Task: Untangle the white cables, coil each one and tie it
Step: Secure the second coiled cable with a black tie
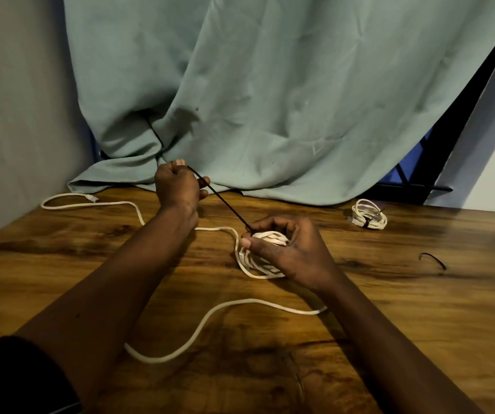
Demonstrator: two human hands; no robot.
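A brown wooden desk [389, 324] meets a draped pale-green curtain [270, 100]. At centre the right hand [285, 252] clamps a coiled white cable [267, 238]. Toward 11 o'clock the left hand [177, 186] pinches a taut thin black tie [219, 201]. A tied white bundle [370, 218] lies at 2 o'clock.

The right hand [288, 252] grips a coil [270, 236] on the table [404, 324]. Left of the coil and beyond it, the left hand [177, 186] holds a black tie [222, 201] taut from it. A tied coil [370, 218] lies to the coil's right.
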